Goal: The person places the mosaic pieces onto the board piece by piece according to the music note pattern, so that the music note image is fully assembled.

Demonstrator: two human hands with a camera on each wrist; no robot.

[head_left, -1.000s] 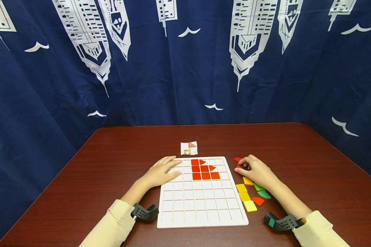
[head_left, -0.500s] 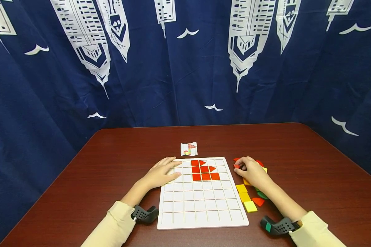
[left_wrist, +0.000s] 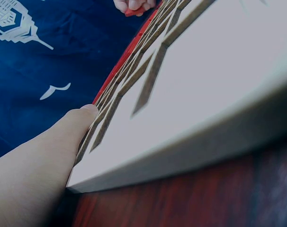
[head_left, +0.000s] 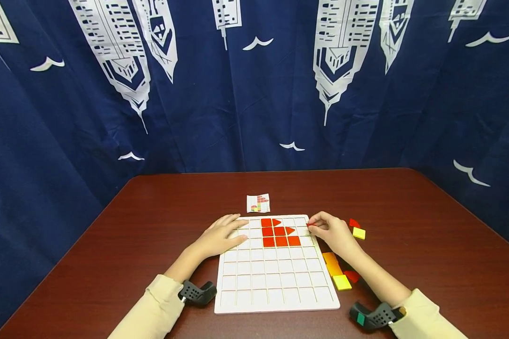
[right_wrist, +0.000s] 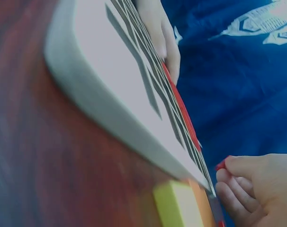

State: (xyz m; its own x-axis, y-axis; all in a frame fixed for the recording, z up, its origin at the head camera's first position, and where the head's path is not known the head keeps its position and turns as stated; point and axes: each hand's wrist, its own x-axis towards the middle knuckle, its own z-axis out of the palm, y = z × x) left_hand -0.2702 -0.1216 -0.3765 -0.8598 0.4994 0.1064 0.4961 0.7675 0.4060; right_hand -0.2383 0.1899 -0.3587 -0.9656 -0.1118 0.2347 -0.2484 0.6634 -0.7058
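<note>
A white grid board (head_left: 275,293) lies on the table, with several red square and triangular tiles (head_left: 281,241) in its upper rows. My left hand (head_left: 220,238) rests on the board's upper left edge, fingers extended; in the left wrist view its thumb (left_wrist: 82,116) lies against the rim. At the upper right corner, thumb and fingertips of my right hand (head_left: 336,235) pinch a small red tile (head_left: 310,224). That red tile (right_wrist: 222,164) also shows in the right wrist view, held just off the board's edge; the fingers partly hide its shape.
Orange tiles (head_left: 332,263), a yellow square tile (head_left: 342,282) and a red tile (head_left: 352,276) lie along the board's right side. Farther back are another red tile (head_left: 354,222) and a yellow tile (head_left: 359,233). A small printed card (head_left: 258,203) lies behind the board.
My right hand has picked up the red tile beside the board and carried it left to the upper right corner. My left hand has stayed in place.
</note>
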